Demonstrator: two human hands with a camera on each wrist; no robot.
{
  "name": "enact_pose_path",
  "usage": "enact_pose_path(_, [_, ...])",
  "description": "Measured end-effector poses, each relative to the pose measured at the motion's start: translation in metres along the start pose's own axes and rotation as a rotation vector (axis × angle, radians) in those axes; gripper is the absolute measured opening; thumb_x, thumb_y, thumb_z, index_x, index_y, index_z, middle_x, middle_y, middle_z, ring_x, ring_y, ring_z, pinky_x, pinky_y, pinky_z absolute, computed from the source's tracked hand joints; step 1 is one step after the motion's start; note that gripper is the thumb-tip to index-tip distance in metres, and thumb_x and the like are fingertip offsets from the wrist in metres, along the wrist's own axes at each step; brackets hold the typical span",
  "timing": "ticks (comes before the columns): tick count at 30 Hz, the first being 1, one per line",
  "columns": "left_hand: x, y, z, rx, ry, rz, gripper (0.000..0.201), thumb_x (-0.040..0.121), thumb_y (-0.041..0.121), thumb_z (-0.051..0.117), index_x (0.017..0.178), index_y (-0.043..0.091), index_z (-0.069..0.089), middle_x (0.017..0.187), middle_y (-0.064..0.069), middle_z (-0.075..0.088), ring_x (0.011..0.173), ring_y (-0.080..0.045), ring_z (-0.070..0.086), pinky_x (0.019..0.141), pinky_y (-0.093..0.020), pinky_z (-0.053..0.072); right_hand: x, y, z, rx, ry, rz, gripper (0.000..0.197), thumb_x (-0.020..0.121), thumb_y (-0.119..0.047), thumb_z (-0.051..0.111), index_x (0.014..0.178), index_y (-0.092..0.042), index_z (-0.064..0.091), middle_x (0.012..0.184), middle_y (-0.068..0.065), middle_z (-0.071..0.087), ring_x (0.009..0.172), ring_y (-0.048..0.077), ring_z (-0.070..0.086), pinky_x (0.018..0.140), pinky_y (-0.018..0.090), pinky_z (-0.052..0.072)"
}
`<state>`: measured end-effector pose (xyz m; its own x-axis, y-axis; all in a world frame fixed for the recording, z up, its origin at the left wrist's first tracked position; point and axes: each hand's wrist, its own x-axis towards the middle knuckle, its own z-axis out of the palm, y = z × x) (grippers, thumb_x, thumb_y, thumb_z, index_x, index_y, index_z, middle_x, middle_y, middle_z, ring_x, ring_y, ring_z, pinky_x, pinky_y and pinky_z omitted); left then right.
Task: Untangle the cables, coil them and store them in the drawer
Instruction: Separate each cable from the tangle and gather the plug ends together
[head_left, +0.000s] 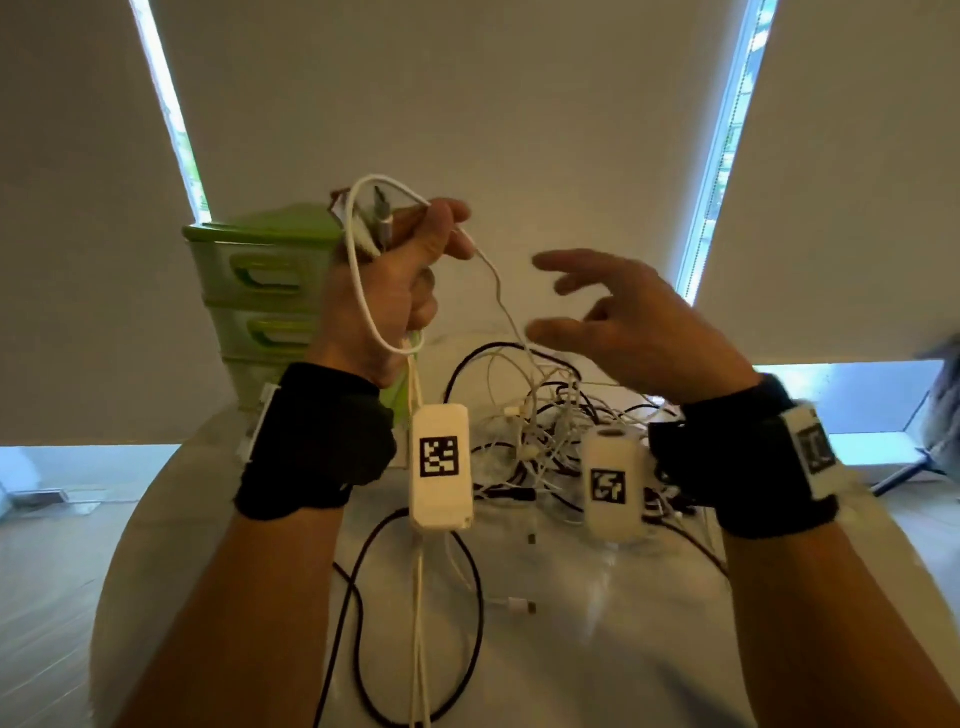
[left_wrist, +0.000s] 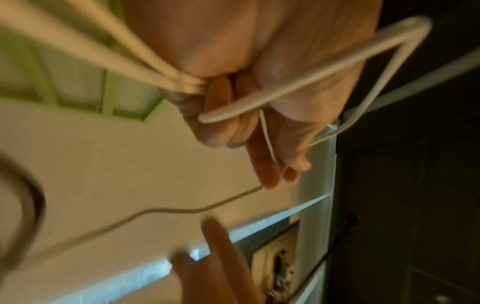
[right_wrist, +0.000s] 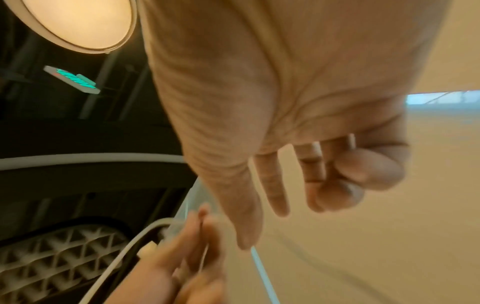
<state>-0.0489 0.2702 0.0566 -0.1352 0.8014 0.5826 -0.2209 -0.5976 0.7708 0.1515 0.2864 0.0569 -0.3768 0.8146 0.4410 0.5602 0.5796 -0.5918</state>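
Round white table (head_left: 597, 649), carrying the work; green drawer unit (head_left: 260, 280) at its 10 o'clock edge, three drawer fronts visible, all apparently pushed in. Cable tangle (head_left: 550, 431), black and white leads knotted together, at 12 o'clock from table centre, directly below the right hand; a loose black loop (head_left: 415, 613) lies nearer the person at about 7 o'clock. Left hand (head_left: 395, 280), raised above the table at 11 o'clock of the tangle, fingers curled round a partly formed white coil (head_left: 363, 270); the left wrist view shows the lower fingers clamping the gathered turns while thumb and forefinger pinch a thinner white lead (head_left: 498, 291). That lead runs from the pinch down toward 5 o'clock into the tangle. Right hand (head_left: 623, 322), at 3 o'clock of the left, fingers apart and loosely bent, holding nothing; the thin lead passes just beside its fingertips (head_left: 545, 260), apparently not touching. Step in hand, judged: taking up the free run to lay another turn on the coil. Advice: catch the lead close to the left pinch, slide along it toward the tangle to find snags, lift crossings free rather than tugging, keep each turn matched to those already held, and hold the left clamp firm so earlier turns do not spring.
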Motion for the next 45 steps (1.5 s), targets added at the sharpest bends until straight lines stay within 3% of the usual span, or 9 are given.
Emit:
enact_pose_path(4, [-0.004, 0.000, 0.013, -0.045, -0.049, 0.018, 0.018, 0.097, 0.023, 0.051, 0.094, 0.019, 0.068, 0.070, 0.003, 0.063, 0.036, -0.001, 0.026, 0.034, -0.014, 0.020, -0.001, -0.019, 0.021, 0.042, 0.005, -0.135, 0.017, 0.095, -0.029, 0.057, 0.105, -0.023, 0.069, 0.084, -0.009, 0.066, 0.067, 0.000, 0.058, 0.065, 0.017, 0.043])
enact_pose_path(13, [-0.025, -0.044, 0.029, 0.547, -0.417, -0.189, 0.019, 0.093, 0.007, 0.058, 0.079, 0.015, 0.068, 0.069, 0.001, 0.067, 0.047, 0.005, 0.053, 0.060, -0.014, 0.043, 0.004, -0.011, 0.009, 0.420, 0.323, -0.226, 0.013, 0.098, -0.012, 0.052, 0.098, -0.011, 0.065, 0.073, 0.002, 0.063, 0.063, 0.010, 0.057, 0.054, 0.013, 0.041])
enact_pose_path(16, [-0.015, -0.046, 0.019, 0.507, -0.231, -0.202, 0.016, 0.093, 0.007, 0.057, 0.084, 0.003, 0.069, 0.061, 0.012, 0.066, 0.053, 0.005, 0.056, 0.059, -0.013, 0.042, 0.010, 0.004, 0.012, 0.353, 0.267, -0.173, 0.026, 0.094, -0.021, 0.060, 0.120, -0.017, 0.061, 0.086, -0.007, 0.061, 0.069, 0.006, 0.057, 0.060, 0.017, 0.044])
enact_pose_path(21, [-0.005, -0.039, 0.002, 0.355, -0.050, -0.190, 0.024, 0.097, 0.023, 0.054, 0.088, 0.006, 0.070, 0.068, 0.006, 0.062, 0.038, -0.001, 0.036, 0.039, -0.017, 0.024, 0.015, 0.052, 0.038, -0.153, -0.253, 0.063, 0.040, 0.088, -0.032, 0.066, 0.126, -0.036, 0.056, 0.107, -0.011, 0.062, 0.084, 0.003, 0.059, 0.086, 0.033, 0.049])
enact_pose_path(25, [0.004, -0.039, -0.015, 0.289, 0.196, -0.254, 0.034, 0.097, 0.032, 0.054, 0.069, 0.020, 0.069, 0.071, -0.004, 0.058, 0.038, -0.007, 0.023, 0.036, -0.016, 0.017, 0.023, 0.071, 0.031, 0.130, 0.029, 0.152, 0.008, 0.089, -0.016, 0.065, 0.093, -0.023, 0.068, 0.080, -0.004, 0.068, 0.056, 0.003, 0.058, 0.061, 0.018, 0.045])
enact_pose_path(30, [0.018, -0.028, -0.051, 0.046, 0.436, -0.217, 0.027, 0.099, 0.035, 0.050, 0.078, 0.021, 0.060, 0.070, 0.004, 0.062, 0.033, -0.002, 0.025, 0.035, -0.014, 0.019, 0.024, 0.107, 0.000, 0.301, 0.461, 0.363, 0.025, 0.080, -0.002, 0.069, 0.105, -0.002, 0.067, 0.088, 0.013, 0.070, 0.038, 0.001, 0.053, 0.041, 0.013, 0.040])
enact_pose_path(36, [0.010, -0.017, -0.032, 0.038, 0.319, -0.112, 0.026, 0.101, 0.028, 0.045, 0.083, 0.018, 0.060, 0.071, 0.000, 0.063, 0.036, -0.002, 0.022, 0.035, -0.016, 0.016, 0.019, 0.087, -0.016, 0.117, 0.393, 0.302, 0.074, 0.077, -0.004, 0.076, 0.139, -0.026, 0.042, 0.117, 0.006, 0.052, 0.097, 0.020, 0.056, 0.077, 0.026, 0.044])
enact_pose_path(42, [-0.006, -0.012, 0.010, 0.046, -0.051, -0.071, 0.025, 0.102, 0.025, 0.041, 0.088, 0.015, 0.059, 0.069, 0.003, 0.063, 0.037, -0.002, 0.024, 0.036, -0.015, 0.018, 0.003, 0.003, 0.036, 0.035, -0.056, -0.047, 0.028, 0.089, -0.025, 0.065, 0.117, -0.025, 0.061, 0.084, 0.001, 0.067, 0.074, 0.018, 0.064, 0.070, 0.026, 0.054])
enact_pose_path(45, [-0.009, -0.012, 0.009, 0.081, -0.109, -0.070, 0.020, 0.099, 0.025, 0.045, 0.095, 0.018, 0.063, 0.066, 0.005, 0.059, 0.038, -0.002, 0.027, 0.037, -0.015, 0.019, 0.006, -0.003, 0.038, 0.050, 0.070, -0.084, 0.015, 0.095, -0.025, 0.056, 0.093, -0.018, 0.069, 0.071, -0.002, 0.065, 0.064, 0.011, 0.061, 0.065, 0.025, 0.051])
